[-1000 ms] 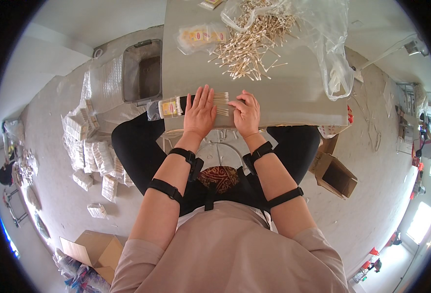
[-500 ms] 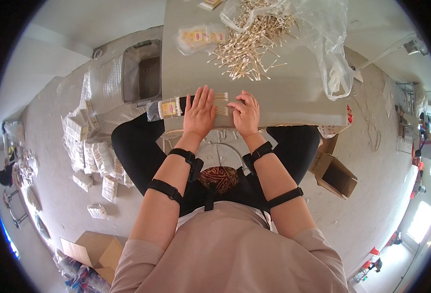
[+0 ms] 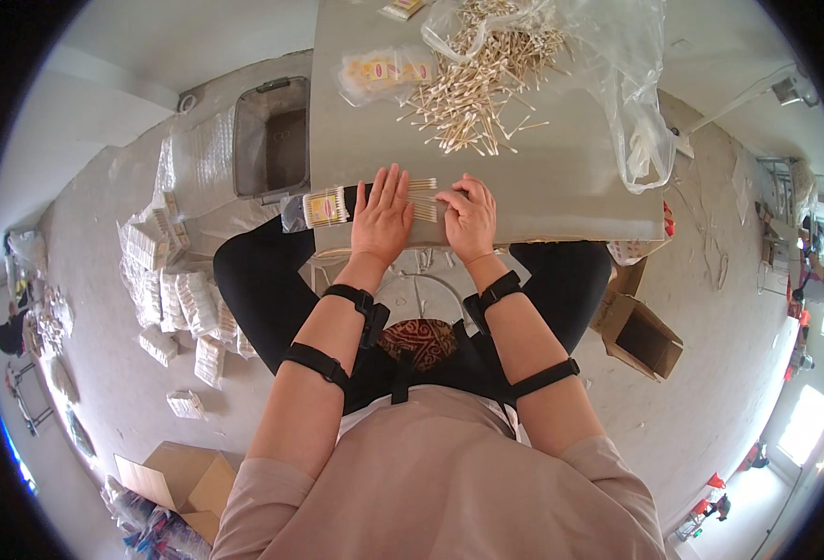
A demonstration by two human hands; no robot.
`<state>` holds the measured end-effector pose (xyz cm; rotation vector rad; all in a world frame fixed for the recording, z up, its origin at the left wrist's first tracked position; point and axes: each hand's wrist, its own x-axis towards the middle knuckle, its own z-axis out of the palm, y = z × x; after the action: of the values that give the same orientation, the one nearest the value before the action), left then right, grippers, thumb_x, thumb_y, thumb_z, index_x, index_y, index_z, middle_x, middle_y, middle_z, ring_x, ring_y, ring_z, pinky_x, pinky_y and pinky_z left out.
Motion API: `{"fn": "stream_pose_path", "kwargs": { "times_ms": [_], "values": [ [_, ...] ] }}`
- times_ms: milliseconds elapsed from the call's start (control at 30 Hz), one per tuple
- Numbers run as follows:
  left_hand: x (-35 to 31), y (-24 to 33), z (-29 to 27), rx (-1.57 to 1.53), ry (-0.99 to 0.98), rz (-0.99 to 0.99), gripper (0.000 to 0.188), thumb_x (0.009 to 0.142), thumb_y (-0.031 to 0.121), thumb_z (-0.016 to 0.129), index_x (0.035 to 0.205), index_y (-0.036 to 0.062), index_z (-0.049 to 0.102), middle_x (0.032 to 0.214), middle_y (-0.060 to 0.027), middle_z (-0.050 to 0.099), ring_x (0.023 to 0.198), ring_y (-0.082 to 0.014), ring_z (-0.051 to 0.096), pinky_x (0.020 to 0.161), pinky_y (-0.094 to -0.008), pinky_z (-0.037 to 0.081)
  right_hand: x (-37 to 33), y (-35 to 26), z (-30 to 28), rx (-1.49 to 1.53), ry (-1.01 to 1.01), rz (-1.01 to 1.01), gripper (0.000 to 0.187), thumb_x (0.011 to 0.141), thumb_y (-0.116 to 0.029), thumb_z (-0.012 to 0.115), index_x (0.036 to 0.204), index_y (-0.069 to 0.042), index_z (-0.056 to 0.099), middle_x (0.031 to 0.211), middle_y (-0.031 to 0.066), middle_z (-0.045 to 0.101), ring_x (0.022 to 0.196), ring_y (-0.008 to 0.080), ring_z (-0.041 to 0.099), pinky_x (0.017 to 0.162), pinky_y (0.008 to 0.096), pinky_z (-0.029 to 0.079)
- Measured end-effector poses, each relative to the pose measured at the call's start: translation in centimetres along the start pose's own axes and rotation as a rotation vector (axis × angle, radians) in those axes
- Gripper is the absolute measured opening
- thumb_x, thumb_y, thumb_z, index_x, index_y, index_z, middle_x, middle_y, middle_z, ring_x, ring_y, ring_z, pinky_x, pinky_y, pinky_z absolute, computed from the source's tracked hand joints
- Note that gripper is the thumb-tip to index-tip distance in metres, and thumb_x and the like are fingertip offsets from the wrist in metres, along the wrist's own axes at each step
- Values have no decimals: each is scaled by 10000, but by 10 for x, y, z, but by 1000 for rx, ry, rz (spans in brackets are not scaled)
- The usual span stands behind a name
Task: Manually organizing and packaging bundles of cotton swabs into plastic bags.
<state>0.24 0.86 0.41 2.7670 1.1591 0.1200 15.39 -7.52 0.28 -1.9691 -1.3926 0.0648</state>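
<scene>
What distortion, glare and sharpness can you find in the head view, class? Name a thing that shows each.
Head view: fisheye distortion curves the floor's outer edge, and the corners go black; a rectangular patch at right is blown out white; the clear plastic bag catches pale highlights; the left hand and right hand look fairly sharp, without obvious motion blur.

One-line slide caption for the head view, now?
Left hand flat over a row of cotton swabs, right hand curled beside their tips, a loose swab pile lying beyond.
</scene>
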Motion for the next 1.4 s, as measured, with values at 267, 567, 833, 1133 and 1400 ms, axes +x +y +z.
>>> {"fn": "stream_pose_path", "kwargs": {
  "times_ms": [267,567,833,1133,1400],
  "values": [
    [-1,0,-1,0,-7,-1,543,992,345,368,1480,118,290,1549,-47,251,1432,-216,217,1166,-466,161,2,-5,0,-47,2,-3,294,777,-74,596,1018,-205,700,1046,53,570,1138,276,533,970,424,394],
    [0,-1,2,-16,29,4,537,987,335,387,1470,113,312,1542,-51,270,1426,-221,237,1158,-473,172,5,-10,-1,-79,-7,23,292,807,-114,588,1069,-201,682,1082,59,570,1145,281,517,982,424,382],
    [1,1,-2,-60,-5,-3,525,997,318,365,1472,102,304,1547,-67,259,1433,-234,219,1164,-467,158,19,3,-2,32,-22,162,282,807,-142,634,1089,-137,622,1088,93,578,1068,312,538,940,438,405],
    [-3,0,-2,-62,-20,-1,531,995,308,364,1475,92,288,1548,-70,251,1431,-243,222,1165,-474,159,90,10,-12,-225,-185,14,144,783,-126,680,915,-128,622,956,83,571,971,285,556,840,405,476],
    [-3,-1,-2,-65,9,9,533,992,307,371,1472,88,294,1549,-71,249,1430,-243,224,1161,-476,172,98,22,-17,-144,-127,-147,51,793,-131,656,841,-127,641,884,31,577,889,249,585,747,378,513]
  ]
}}
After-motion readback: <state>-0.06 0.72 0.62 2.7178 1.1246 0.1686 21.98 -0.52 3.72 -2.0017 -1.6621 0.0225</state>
